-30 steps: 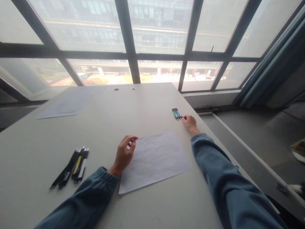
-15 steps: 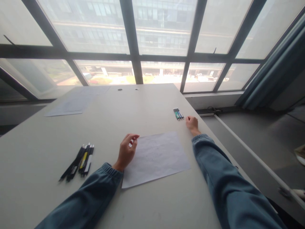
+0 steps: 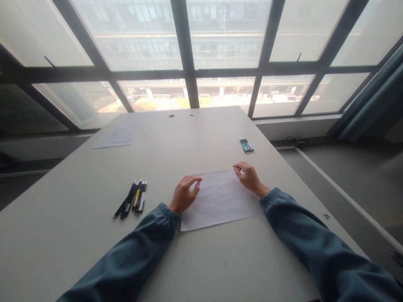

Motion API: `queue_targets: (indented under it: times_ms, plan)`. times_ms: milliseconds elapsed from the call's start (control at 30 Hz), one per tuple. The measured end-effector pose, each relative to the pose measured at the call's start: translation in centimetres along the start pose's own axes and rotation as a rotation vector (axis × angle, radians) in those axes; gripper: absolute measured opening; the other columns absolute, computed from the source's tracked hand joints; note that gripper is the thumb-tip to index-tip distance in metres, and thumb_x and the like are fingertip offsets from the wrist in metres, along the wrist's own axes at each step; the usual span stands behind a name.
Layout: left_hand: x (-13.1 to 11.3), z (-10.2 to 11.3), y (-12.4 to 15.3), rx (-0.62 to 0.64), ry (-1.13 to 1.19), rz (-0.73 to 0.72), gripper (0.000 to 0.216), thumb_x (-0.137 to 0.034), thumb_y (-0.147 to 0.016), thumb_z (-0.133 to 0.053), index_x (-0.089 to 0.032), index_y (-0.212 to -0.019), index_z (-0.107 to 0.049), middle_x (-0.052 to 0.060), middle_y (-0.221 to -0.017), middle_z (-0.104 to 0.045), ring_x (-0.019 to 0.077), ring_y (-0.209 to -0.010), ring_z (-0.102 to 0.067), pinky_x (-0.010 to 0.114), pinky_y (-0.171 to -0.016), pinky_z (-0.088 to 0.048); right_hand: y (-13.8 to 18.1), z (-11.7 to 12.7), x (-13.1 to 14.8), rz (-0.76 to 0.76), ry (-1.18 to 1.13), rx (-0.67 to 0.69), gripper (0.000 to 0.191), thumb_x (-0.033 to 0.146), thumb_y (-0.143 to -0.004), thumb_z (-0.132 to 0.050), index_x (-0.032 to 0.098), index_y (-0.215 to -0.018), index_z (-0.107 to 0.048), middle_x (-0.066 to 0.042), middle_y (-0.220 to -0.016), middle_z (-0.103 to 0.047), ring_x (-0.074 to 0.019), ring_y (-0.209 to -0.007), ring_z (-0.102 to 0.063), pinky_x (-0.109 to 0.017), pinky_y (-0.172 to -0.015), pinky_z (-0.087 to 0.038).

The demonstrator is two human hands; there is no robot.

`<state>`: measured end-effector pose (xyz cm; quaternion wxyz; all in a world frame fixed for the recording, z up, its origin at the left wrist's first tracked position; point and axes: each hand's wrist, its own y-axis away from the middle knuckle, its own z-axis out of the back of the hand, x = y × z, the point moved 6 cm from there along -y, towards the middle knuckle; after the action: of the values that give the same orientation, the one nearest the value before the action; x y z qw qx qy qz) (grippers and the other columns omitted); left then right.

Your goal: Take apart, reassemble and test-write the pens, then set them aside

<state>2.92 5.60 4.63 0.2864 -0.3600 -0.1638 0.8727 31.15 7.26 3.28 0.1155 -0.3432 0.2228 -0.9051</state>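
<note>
Left hand (image 3: pixel 184 196) and right hand (image 3: pixel 249 178), thumbs and fingers loosely parted, flank a sheet of paper (image 3: pixel 220 203) on a white table (image 3: pixel 201 262); black pens (image 3: pixel 131 199) lie left, a row of pens (image 3: pixel 247 145) beyond.

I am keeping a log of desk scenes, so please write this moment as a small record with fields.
Left hand: left hand at the left side of the near sheet, fingers curled, nothing seen in it
Right hand: right hand at the sheet's far right corner, fingers curled, nothing seen in it
Dark pens: loose bunch of pens, left of the left hand
Other pens: neat row of pens, beyond the right hand
Far papers: papers at the table's far left
Surface: white table
Background: windows, blue curtain
</note>
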Motion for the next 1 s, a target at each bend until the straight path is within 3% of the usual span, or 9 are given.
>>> queue_targets:
  times_ms: [133, 267, 400, 667, 833, 1000]
  plan:
    - [-0.7, -0.5, 0.9, 0.145, -0.107, -0.07, 0.023, -0.025, -0.092, -0.058, -0.024, -0.111, -0.07, 0.008, -0.115, -0.07, 0.0247, -0.11, -0.062, 0.045, -0.101, -0.05, 2.1, -1.5, 3.2, 0.129, -0.015, 0.103, 0.019, 0.02, -0.094, -0.056, 0.02, -0.105, -0.071, -0.007, -0.1, -0.07, -0.0213, -0.093, -0.063, -0.035, -0.09, -0.05]
    - [-0.5, -1.2, 1.5, 0.239, -0.192, -0.062, 0.032, -0.028, -0.09, -0.062, -0.024, -0.121, -0.067, 0.01, -0.122, -0.067, 0.0277, -0.115, -0.06, 0.047, -0.1, -0.049, 2.7, -2.7, 4.0, 0.219, 0.041, 0.221, 0.02, 0.016, -0.091, -0.06, 0.022, -0.106, -0.072, -0.008, -0.106, -0.069, -0.024, -0.102, -0.06, -0.04, -0.096, -0.049]
    - [-0.4, -1.4, 1.6, 0.258, -0.217, -0.041, 0.033, -0.028, -0.09, -0.061, -0.025, -0.123, -0.065, 0.01, -0.124, -0.066, 0.0283, -0.117, -0.059, 0.046, -0.1, -0.048, 2.7, -3.0, 3.8, 0.241, 0.069, 0.264, 0.014, 0.017, -0.09, -0.062, 0.022, -0.097, -0.073, -0.008, -0.104, -0.069, -0.0238, -0.102, -0.059, -0.039, -0.096, -0.048]
    - [-0.8, -0.9, 1.7, 0.232, -0.225, -0.024, 0.03, -0.027, -0.093, -0.058, -0.024, -0.123, -0.064, 0.008, -0.123, -0.066, 0.0267, -0.115, -0.06, 0.044, -0.1, -0.048, 2.8, -3.0, 3.8, 0.247, 0.092, 0.284, 0.014, 0.019, -0.092, -0.061, 0.022, -0.099, -0.073, -0.008, -0.106, -0.068, -0.0245, -0.102, -0.058, -0.04, -0.095, -0.047]
    - [0.4, 2.1, 1.1, 0.134, -0.325, 0.039, 0.027, -0.026, -0.095, -0.054, -0.022, -0.12, -0.064, 0.008, -0.115, -0.07, 0.026, -0.108, -0.062, 0.042, -0.098, -0.048, 2.9, -3.0, 3.7, 0.242, 0.071, 0.282, 0.016, 0.019, -0.092, -0.059, 0.021, -0.101, -0.073, -0.009, -0.105, -0.068, -0.0253, -0.101, -0.058, -0.041, -0.095, -0.047]
    - [5.6, 8.0, 1.3, 0.1, -0.538, 0.292, 0.027, -0.03, -0.092, -0.058, -0.019, -0.115, -0.067, 0.008, -0.102, -0.072, 0.0257, -0.101, -0.065, 0.039, -0.098, -0.048, 2.9, -2.6, 4.2, 0.282, 0.038, 0.21, 0.021, 0.017, -0.093, -0.056, 0.02, -0.107, -0.072, -0.011, -0.106, -0.068, -0.0269, -0.101, -0.059, -0.045, -0.094, -0.048]
